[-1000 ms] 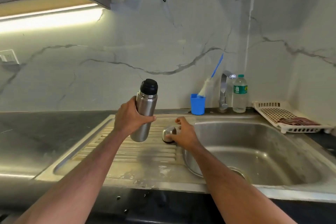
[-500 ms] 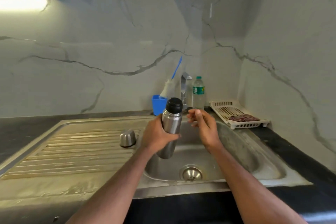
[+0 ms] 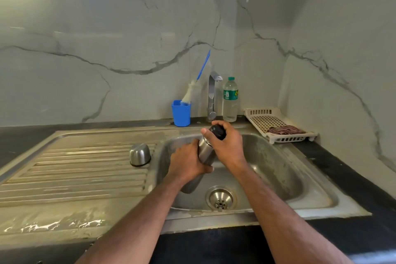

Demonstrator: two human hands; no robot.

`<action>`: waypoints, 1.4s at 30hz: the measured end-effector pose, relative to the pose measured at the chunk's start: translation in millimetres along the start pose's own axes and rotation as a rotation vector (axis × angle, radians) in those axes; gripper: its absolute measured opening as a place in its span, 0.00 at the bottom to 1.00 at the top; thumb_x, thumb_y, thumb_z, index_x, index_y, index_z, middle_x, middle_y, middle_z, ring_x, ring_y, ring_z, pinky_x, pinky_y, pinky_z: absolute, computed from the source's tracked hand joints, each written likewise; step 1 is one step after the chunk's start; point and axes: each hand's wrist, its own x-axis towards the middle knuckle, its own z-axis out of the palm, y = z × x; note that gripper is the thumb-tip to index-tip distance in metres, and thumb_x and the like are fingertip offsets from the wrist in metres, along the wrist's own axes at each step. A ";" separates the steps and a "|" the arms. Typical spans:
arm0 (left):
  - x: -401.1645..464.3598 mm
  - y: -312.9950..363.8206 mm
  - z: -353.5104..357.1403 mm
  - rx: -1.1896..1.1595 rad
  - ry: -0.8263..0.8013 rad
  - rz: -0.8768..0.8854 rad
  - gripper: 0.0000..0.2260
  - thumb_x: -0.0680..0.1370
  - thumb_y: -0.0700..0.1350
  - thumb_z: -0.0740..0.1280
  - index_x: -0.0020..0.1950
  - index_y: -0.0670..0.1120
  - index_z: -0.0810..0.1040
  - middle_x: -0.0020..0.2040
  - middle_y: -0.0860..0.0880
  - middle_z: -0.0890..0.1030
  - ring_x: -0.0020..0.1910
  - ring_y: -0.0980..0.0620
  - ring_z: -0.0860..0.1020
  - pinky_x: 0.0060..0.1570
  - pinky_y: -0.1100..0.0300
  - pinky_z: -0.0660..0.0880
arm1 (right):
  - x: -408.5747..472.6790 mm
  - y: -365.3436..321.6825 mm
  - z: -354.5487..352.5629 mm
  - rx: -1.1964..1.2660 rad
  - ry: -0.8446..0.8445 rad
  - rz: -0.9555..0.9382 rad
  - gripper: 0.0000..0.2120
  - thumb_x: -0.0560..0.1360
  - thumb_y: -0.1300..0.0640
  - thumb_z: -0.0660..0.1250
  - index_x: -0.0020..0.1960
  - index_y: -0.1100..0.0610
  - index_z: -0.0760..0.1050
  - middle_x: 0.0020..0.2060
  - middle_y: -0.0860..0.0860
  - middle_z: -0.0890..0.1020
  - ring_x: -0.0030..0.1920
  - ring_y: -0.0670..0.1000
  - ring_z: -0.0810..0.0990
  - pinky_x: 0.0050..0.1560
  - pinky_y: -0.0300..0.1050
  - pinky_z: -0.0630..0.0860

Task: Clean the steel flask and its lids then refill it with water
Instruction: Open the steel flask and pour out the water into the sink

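Note:
The steel flask [image 3: 205,152] tilts over the sink basin [image 3: 278,169], its top leaning away to the right. My left hand [image 3: 188,163] grips its body. My right hand [image 3: 227,143] is curled round the black inner lid [image 3: 218,132] at the flask's top. The steel outer cap [image 3: 140,155] stands upside down on the ribbed drainboard [image 3: 75,169], left of the basin. Behind the basin rises the tap [image 3: 212,94].
A blue cup [image 3: 181,113] holding a bottle brush [image 3: 190,92] stands left of the tap. A plastic water bottle [image 3: 230,100] is to its right. A cream rack [image 3: 276,124] with a dark scrubber sits at the back right. The drain [image 3: 220,198] lies below the flask.
I carried the flask from the drainboard over the basin and lowered it. My right hand left the steel cap on the drainboard and now grips the black lid.

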 end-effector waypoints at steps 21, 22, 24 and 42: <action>-0.3 -12.0 -7.8 -0.180 -0.096 0.007 0.38 0.58 0.58 0.84 0.65 0.54 0.76 0.56 0.54 0.83 0.53 0.53 0.81 0.56 0.50 0.80 | -4.9 -10.3 -21.2 0.080 -0.064 0.125 0.32 0.61 0.45 0.84 0.58 0.50 0.73 0.53 0.49 0.80 0.53 0.49 0.81 0.53 0.45 0.81; 0.9 -10.5 -7.3 -0.151 -0.079 0.007 0.37 0.58 0.59 0.84 0.64 0.54 0.76 0.55 0.55 0.83 0.52 0.53 0.81 0.55 0.51 0.80 | -6.0 -9.5 -18.8 0.061 0.005 0.096 0.31 0.59 0.43 0.84 0.56 0.50 0.74 0.50 0.49 0.81 0.51 0.48 0.81 0.52 0.44 0.81; 0.6 -8.7 -5.3 -0.105 -0.067 0.020 0.35 0.60 0.60 0.83 0.63 0.54 0.76 0.55 0.55 0.82 0.52 0.54 0.80 0.53 0.54 0.79 | -9.0 -11.3 -14.1 0.043 0.071 0.060 0.30 0.58 0.40 0.84 0.53 0.50 0.76 0.47 0.47 0.82 0.48 0.46 0.82 0.50 0.39 0.81; 2.8 -12.6 -3.2 -0.178 -0.159 0.061 0.38 0.57 0.54 0.86 0.64 0.51 0.77 0.56 0.53 0.83 0.54 0.53 0.80 0.60 0.48 0.79 | -0.4 -2.1 -28.6 0.633 -0.355 0.175 0.29 0.66 0.68 0.69 0.66 0.57 0.70 0.65 0.57 0.79 0.66 0.58 0.77 0.61 0.53 0.76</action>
